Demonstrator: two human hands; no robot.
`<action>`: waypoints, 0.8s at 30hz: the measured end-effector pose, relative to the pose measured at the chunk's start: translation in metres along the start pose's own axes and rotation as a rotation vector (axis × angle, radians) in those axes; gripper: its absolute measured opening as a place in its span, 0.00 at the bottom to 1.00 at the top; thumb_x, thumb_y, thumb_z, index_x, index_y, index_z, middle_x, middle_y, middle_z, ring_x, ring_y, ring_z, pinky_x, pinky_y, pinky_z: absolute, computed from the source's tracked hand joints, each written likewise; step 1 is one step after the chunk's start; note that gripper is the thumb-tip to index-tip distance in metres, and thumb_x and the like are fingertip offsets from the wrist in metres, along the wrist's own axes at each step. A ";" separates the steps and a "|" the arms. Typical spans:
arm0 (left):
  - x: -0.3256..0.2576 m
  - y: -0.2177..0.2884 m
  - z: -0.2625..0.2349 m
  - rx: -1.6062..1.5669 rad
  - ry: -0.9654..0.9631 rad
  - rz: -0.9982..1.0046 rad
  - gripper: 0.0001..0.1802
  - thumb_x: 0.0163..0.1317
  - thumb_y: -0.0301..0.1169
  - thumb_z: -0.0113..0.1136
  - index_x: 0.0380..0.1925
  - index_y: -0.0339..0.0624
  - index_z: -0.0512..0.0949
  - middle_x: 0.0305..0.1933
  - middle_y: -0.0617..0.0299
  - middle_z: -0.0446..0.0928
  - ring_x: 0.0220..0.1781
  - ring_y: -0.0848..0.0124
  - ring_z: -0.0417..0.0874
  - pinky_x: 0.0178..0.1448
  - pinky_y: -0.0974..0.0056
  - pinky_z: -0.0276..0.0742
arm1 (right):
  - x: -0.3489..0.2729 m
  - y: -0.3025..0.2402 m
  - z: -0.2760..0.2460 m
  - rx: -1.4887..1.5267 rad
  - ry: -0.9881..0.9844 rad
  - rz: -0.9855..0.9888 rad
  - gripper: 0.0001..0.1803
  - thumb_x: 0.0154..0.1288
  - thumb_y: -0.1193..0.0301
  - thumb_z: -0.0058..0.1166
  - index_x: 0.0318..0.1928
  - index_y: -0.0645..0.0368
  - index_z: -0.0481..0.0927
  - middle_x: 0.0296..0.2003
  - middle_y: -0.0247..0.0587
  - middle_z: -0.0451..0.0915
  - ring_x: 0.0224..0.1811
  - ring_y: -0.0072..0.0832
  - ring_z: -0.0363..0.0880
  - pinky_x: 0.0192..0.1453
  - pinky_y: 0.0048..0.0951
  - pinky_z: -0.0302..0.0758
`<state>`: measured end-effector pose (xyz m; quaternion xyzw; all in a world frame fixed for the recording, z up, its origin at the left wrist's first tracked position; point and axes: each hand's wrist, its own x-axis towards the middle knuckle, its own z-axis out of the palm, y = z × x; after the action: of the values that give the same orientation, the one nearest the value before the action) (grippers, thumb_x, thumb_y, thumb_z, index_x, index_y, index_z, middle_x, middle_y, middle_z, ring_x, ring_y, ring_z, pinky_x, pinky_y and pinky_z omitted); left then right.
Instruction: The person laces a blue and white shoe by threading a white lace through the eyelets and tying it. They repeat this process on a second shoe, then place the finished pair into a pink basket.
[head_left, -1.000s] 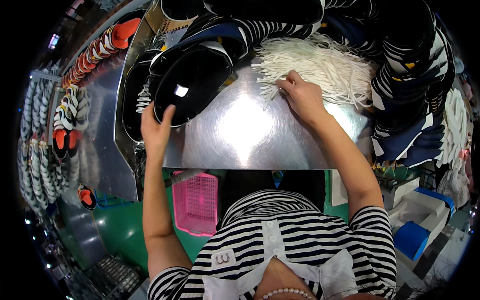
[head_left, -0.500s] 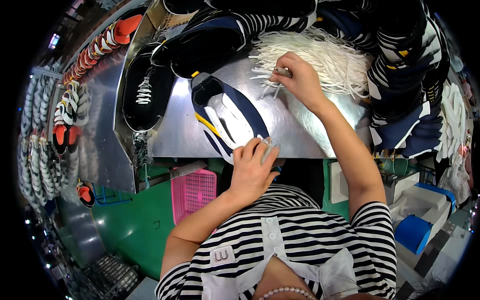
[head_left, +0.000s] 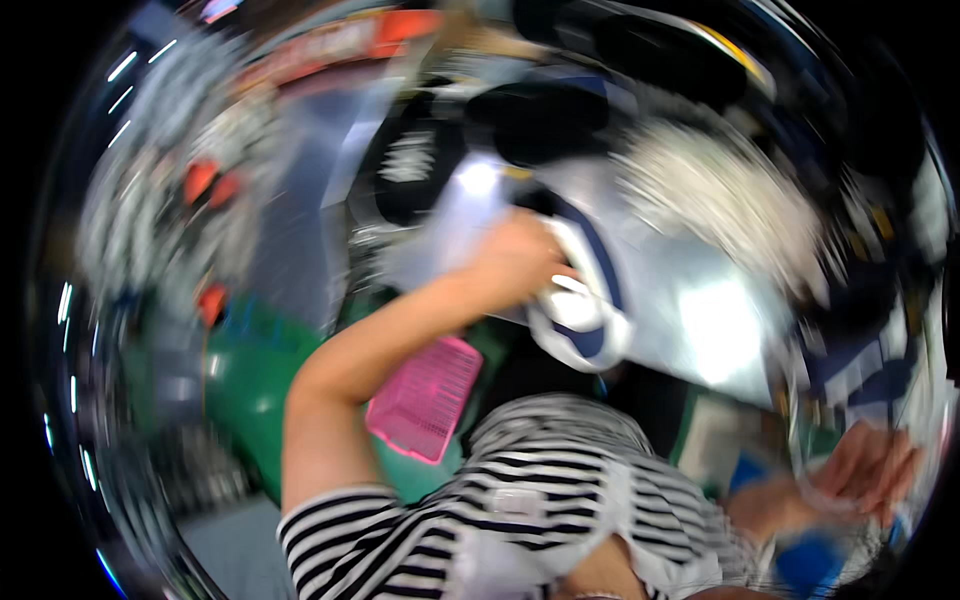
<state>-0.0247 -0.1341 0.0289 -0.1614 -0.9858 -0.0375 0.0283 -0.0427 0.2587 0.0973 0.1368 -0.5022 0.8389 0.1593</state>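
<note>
Motion smears the whole view. My left hand (head_left: 522,262) is closed on the side of a navy and white shoe upper (head_left: 607,285), which lies at the near edge of the metal table (head_left: 430,262). Out to the lower right, my right hand (head_left: 868,468) is away from the table. A thin pale line curves beside it, perhaps a lace. Its fingers are too blurred to show what they hold, if anything.
White laces (head_left: 720,195) lie heaped on the table's right part. A black shoe with white lacing (head_left: 408,160) stands at left, with dark shoes behind. Navy uppers (head_left: 865,365) are stacked at right. A pink basket (head_left: 425,400) sits below the table edge.
My right hand has swung from beside the laces to the far lower right. The left hand has shifted from the upper's toe to its side. The whole view has turned.
</note>
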 end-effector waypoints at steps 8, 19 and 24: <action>0.024 0.023 0.044 -0.300 -0.033 -0.012 0.33 0.56 0.62 0.60 0.25 0.37 0.84 0.27 0.48 0.82 0.33 0.50 0.85 0.36 0.51 0.78 | -0.060 0.161 0.011 0.014 -0.479 0.963 0.08 0.73 0.63 0.56 0.40 0.50 0.71 0.23 0.23 0.68 0.16 0.07 0.56 0.17 0.14 0.50; 0.036 0.031 0.059 -1.429 -0.666 -0.436 0.30 0.72 0.51 0.45 0.58 0.37 0.77 0.55 0.55 0.82 0.58 0.67 0.81 0.69 0.62 0.65 | -0.040 0.269 0.013 -0.292 -0.519 0.527 0.10 0.73 0.66 0.56 0.40 0.59 0.75 0.24 0.27 0.73 0.24 0.16 0.65 0.30 0.21 0.63; 0.004 0.062 0.048 -1.754 -0.298 -0.385 0.27 0.74 0.44 0.47 0.61 0.32 0.73 0.60 0.48 0.79 0.62 0.63 0.80 0.69 0.64 0.67 | -0.038 0.149 0.069 -0.590 -0.643 0.282 0.13 0.73 0.67 0.55 0.39 0.67 0.78 0.26 0.38 0.76 0.27 0.27 0.71 0.35 0.30 0.71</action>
<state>-0.0105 -0.0703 -0.0143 0.0392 -0.6071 -0.7568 -0.2391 -0.0637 0.1262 -0.0042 0.2693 -0.7572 0.5886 -0.0880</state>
